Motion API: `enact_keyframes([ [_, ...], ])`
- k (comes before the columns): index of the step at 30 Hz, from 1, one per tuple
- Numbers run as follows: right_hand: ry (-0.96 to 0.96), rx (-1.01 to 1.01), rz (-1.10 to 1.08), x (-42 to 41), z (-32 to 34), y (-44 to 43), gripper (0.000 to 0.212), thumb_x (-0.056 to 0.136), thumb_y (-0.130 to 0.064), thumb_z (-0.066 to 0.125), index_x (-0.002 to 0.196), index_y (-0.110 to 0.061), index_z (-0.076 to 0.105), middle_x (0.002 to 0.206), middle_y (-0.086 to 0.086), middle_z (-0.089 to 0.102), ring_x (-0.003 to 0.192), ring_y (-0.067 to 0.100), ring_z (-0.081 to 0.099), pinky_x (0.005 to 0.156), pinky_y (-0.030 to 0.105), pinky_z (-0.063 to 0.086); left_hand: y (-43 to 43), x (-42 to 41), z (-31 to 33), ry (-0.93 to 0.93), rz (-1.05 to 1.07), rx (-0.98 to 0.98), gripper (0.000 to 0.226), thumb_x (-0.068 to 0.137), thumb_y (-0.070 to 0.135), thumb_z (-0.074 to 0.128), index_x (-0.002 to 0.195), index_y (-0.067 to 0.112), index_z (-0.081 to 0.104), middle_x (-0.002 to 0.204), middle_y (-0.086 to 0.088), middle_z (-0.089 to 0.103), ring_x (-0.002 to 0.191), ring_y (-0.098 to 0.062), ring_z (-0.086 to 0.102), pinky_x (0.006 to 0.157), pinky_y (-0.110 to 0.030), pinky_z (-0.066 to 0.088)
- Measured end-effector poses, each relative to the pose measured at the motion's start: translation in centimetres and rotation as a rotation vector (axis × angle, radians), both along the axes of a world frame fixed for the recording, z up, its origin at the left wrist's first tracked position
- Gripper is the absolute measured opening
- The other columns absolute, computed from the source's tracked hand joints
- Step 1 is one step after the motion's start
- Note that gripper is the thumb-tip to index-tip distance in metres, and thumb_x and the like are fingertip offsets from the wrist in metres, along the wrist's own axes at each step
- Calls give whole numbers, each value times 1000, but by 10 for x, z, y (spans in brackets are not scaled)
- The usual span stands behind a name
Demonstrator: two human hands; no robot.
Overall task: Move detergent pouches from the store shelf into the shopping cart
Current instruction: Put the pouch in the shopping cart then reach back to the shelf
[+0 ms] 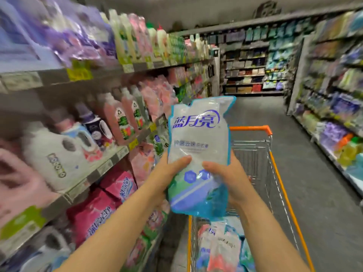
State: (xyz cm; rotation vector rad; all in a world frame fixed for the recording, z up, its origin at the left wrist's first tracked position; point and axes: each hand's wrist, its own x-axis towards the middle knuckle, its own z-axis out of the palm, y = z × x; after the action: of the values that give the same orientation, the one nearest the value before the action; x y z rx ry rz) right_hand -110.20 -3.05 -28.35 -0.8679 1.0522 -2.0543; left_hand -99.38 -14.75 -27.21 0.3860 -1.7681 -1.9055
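I hold a clear and blue detergent pouch (198, 146) upright in the middle of the view, above the near end of the shopping cart (275, 173). My left hand (167, 177) grips its lower left edge, thumb across the front. My right hand (225, 179) grips its lower right edge the same way. The cart has a wire basket and an orange frame. Several pouches (220, 250) lie in its near end, white, blue and pink. The store shelf (110, 161) runs along my left, with pink pouches (117, 185) on the lower level.
Bottles and jugs of detergent (59, 154) fill the left shelves at hand height. Another stocked shelf (334, 118) lines the right side of the aisle. Grey floor (306, 173) stretches ahead to a back wall of goods.
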Motion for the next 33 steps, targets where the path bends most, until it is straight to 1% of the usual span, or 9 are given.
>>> enact_keyframes([
  [5, 185, -72, 154, 60, 62, -7, 49, 64, -4, 63, 111, -19, 59, 103, 8, 72, 89, 23, 70, 75, 36, 58, 16, 74, 39, 161, 312, -141, 68, 63, 26, 75, 124, 6, 51, 117, -20, 64, 106, -39, 61, 92, -52, 49],
  [9, 333, -118, 197, 134, 109, -23, 50, 66, -21, 73, 113, -24, 56, 102, -2, 72, 89, 10, 69, 72, 23, 55, 32, 153, 76, 228, 572, -249, 56, 63, 15, 77, 114, 18, 54, 100, -1, 72, 87, -15, 70, 69, -23, 54],
  [12, 398, -108, 204, 201, 138, -41, 63, 58, -35, 82, 114, -27, 54, 105, -3, 70, 93, 12, 69, 84, 32, 56, 37, 222, 105, 278, 739, -324, 38, 76, -2, 70, 103, 21, 55, 87, 6, 71, 73, -3, 68, 61, -15, 51],
  [14, 424, -115, 208, 247, 156, -54, 69, 53, -43, 79, 114, -26, 53, 106, -4, 70, 96, 16, 68, 90, 40, 53, 37, 270, 123, 309, 844, -391, 40, 74, 0, 73, 104, 19, 55, 89, 6, 69, 71, 1, 66, 60, -12, 49],
  [20, 408, -229, 375, 414, 201, -99, 30, 69, -37, 79, 93, -27, 66, 95, -2, 74, 91, 20, 70, 91, 45, 53, 29, 446, 175, 313, 1117, -619, 44, 69, 13, 79, 108, 21, 60, 91, 9, 73, 79, -3, 68, 67, -15, 52],
  [24, 350, -286, 502, 529, 230, -122, 65, 52, -53, 78, 107, -20, 65, 96, 2, 74, 89, 23, 70, 87, 47, 54, 27, 553, 205, 281, 1233, -697, 53, 62, 23, 82, 109, 21, 60, 98, 2, 73, 88, -14, 70, 74, -25, 55],
  [26, 321, -313, 545, 577, 244, -132, 72, 47, -55, 75, 109, -19, 63, 97, 2, 73, 89, 24, 70, 86, 47, 55, 25, 596, 220, 289, 1269, -716, 56, 59, 18, 84, 109, 19, 58, 99, -2, 73, 89, -19, 70, 74, -27, 56],
  [31, 355, -404, 635, 660, 284, -159, 51, 68, -41, 75, 111, -15, 63, 100, 7, 72, 87, 25, 70, 82, 47, 56, 15, 672, 256, 311, 1340, -784, 53, 70, 10, 78, 118, 11, 55, 100, -6, 72, 88, -19, 70, 76, -30, 57],
  [33, 377, -417, 686, 681, 303, -170, 39, 74, -39, 75, 104, -18, 62, 97, 7, 72, 74, 24, 68, 73, 42, 58, 9, 691, 271, 292, 1387, -841, 47, 72, 12, 77, 114, 14, 56, 100, -5, 72, 87, -18, 70, 75, -31, 57],
])
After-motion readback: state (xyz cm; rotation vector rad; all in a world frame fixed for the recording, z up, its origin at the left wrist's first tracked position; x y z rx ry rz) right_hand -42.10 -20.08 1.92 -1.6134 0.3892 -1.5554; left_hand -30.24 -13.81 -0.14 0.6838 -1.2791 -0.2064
